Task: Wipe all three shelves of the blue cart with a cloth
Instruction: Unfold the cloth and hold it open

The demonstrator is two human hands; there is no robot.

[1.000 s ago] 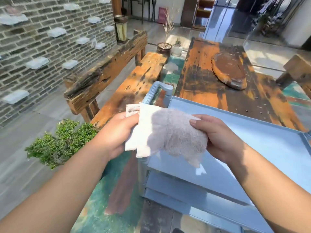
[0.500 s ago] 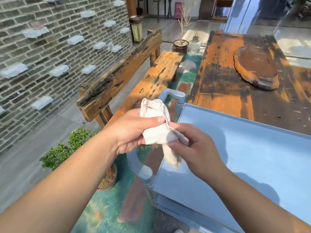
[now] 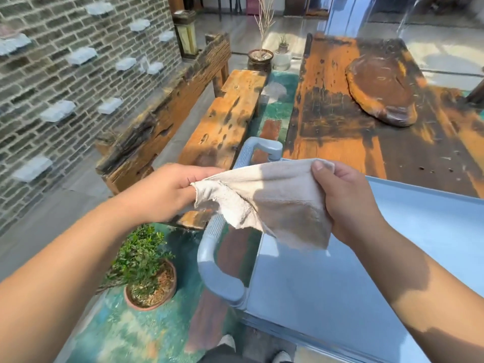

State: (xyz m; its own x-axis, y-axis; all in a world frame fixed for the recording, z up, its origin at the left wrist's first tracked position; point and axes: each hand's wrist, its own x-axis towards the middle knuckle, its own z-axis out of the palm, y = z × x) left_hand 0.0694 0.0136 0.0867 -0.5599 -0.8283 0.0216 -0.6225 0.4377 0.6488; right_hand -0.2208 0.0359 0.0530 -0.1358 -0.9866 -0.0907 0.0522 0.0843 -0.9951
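While the small off-white terry cloth (image 3: 264, 203) is stretched out in the air between them, both hands are closed on it: the left hand (image 3: 167, 193) pinches one frayed corner and the right hand (image 3: 345, 203) has thumb and curled fingers round the opposite edge. The cloth hangs above the near-left corner of the pale blue metal cart (image 3: 366, 279), over its top shelf (image 3: 392, 244) and not touching it, with a loose lower corner drooping toward the surface. It looks light, limp and soft, so it should fold or bunch easily; gathering it into a flat pad under one palm would likely give a firmer wipe than holding it by its corners, where it would only drag. The top shelf appears smooth and bare, with a low raised rim, so dust probably collects along the edges and in the corners. The rounded blue plastic handle (image 3: 209, 255) stands at the left end and could catch the cloth on outward strokes. The worn orange-and-black wooden table (image 3: 340, 106) sits just behind the cart, leaving little room at the far edge. The weathered wooden bench (image 3: 225, 116) and the small green shrub in a terracotta pot (image 3: 146, 271) lie to the left. The lower shelves are barely visible from this angle.
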